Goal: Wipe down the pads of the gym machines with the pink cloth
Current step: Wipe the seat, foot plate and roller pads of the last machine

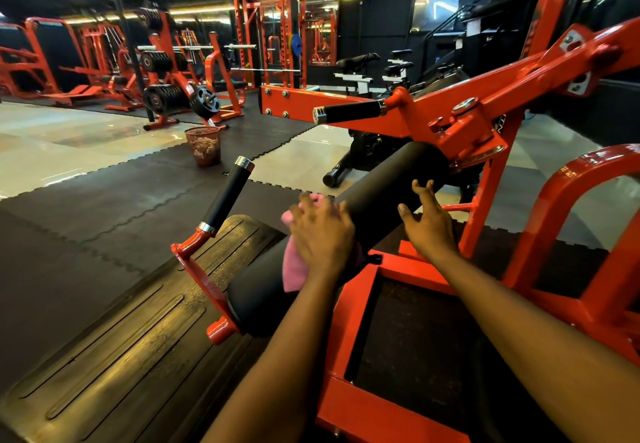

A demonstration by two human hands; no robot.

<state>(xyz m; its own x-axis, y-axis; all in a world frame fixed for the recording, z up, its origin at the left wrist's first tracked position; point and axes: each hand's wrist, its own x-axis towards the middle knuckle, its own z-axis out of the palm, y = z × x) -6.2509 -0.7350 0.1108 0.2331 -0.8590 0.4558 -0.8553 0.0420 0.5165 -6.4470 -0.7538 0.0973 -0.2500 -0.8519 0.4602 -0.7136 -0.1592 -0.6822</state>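
Pink cloth lies draped over the near half of the long black roller pad on the orange machine frame; the left hand holds it against the pad, fingers curled over its bunched upper edge. Right hand rests bare on the same pad just beside the left, fingers straight and spread. A black-grip handle stands tilted to the left of the pad, ribbed rubber footplate below it, mesh waste basket well beyond on the floor mat.
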